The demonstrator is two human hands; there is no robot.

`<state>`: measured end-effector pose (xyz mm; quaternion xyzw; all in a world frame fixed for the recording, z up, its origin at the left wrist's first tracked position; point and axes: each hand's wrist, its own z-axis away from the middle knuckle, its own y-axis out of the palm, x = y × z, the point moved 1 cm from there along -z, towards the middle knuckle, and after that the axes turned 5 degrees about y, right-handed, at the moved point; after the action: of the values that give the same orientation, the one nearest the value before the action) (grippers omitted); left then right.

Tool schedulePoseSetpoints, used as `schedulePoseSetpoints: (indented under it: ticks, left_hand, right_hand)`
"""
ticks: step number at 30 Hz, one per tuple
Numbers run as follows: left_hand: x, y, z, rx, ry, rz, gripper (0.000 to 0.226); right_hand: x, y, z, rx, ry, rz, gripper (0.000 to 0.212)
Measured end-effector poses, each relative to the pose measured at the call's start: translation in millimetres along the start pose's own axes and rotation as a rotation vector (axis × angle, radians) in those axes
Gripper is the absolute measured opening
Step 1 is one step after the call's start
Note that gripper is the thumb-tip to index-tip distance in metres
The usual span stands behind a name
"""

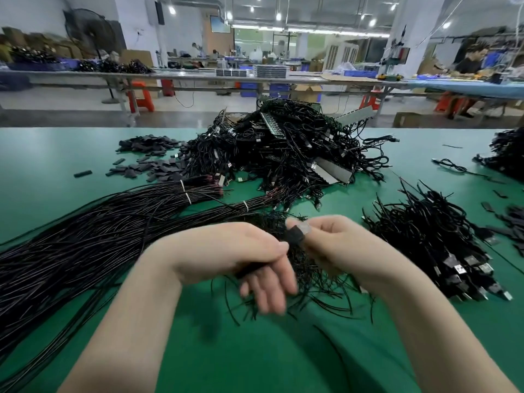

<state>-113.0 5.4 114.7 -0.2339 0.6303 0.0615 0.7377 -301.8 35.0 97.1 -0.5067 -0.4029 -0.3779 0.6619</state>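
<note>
My left hand and my right hand meet above the green table, near its front. Between them is a small black connector piece with a clear tip. My right hand pinches it at the fingertips. My left hand touches its other end with thumb and forefinger, and a black cable runs under that hand's palm. Its lower fingers are blurred. Loose thin black wires lie under both hands.
Long bundled black cables stretch across the left. A big tangle of cables with metal strips sits at the middle back. Finished leads with plugs lie right. Small black sleeves lie at the back left. A person works at a far bench.
</note>
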Motion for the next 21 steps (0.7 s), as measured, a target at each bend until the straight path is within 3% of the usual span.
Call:
schedulePoseSetpoints:
  ticks: [2,5,7,9,11,13,15,17,19,21]
  left_hand:
    - [4,1,-11,-0.231,0.001,-0.063,0.033]
    - [3,-7,-17,-0.545,0.229,0.233,0.033]
    - [-4,-12,-14,-0.619,0.437,0.536,0.038]
    - [-14,-16,-4,-0.535,0.588,0.844,0.042]
    - [-24,-14,10,-0.292,0.559,0.875,0.039]
    - [-21,-8,16,-0.095,0.349,0.497,0.032]
    - [-10,-3,10,-0.09,0.07,0.026,0.035]
    - [-6,2,-5,-0.242,-0.028,-0.105,0.035]
    - [-2,4,-19,-0.535,0.05,0.074,0.035]
    - [0,3,-29,-0.731,0.164,0.315,0.037]
  right_hand:
    - [9,3,6,-0.023,-0.036,-0.135,0.035]
    - [18,15,13,0.116,-0.159,-0.308,0.026]
    - [18,25,15,0.321,-0.203,-0.321,0.027]
    - [9,31,11,0.46,-0.141,-0.229,0.03]
    - [1,27,4,0.379,-0.029,-0.087,0.036]
    - [-2,15,0,0.164,0.031,0.033,0.04]
    - [-1,3,1,0.034,0.032,-0.027,0.041]
    - [6,-2,5,-0.011,0.005,-0.171,0.038]
    - [16,5,10,-0.072,-0.072,-0.197,0.031]
    - [22,18,12,-0.178,-0.185,-0.077,0.025]
